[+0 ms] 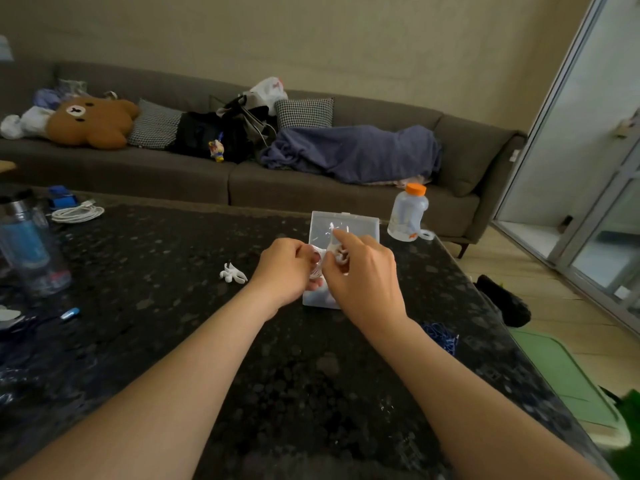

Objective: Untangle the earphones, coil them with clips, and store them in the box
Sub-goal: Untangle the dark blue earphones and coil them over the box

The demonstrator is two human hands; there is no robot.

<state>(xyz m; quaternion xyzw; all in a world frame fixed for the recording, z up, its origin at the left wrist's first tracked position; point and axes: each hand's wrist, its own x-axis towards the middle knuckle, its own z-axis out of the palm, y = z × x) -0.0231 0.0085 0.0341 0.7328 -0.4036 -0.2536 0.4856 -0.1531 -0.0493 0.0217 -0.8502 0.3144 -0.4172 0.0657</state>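
Over the dark table (166, 341), I hold the earphones (333, 253) in both hands.
A loose white clip (233, 273) lies left of my left hand (287, 268), whose curled fingers pinch the white bundle; my right hand (362, 275) pinches its other side, above the clear box (360, 225).

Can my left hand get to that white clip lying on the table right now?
Probably yes: the white clip lies on the table just left of the left hand, nothing between them. But that hand grips the earphones, so it must let go first.
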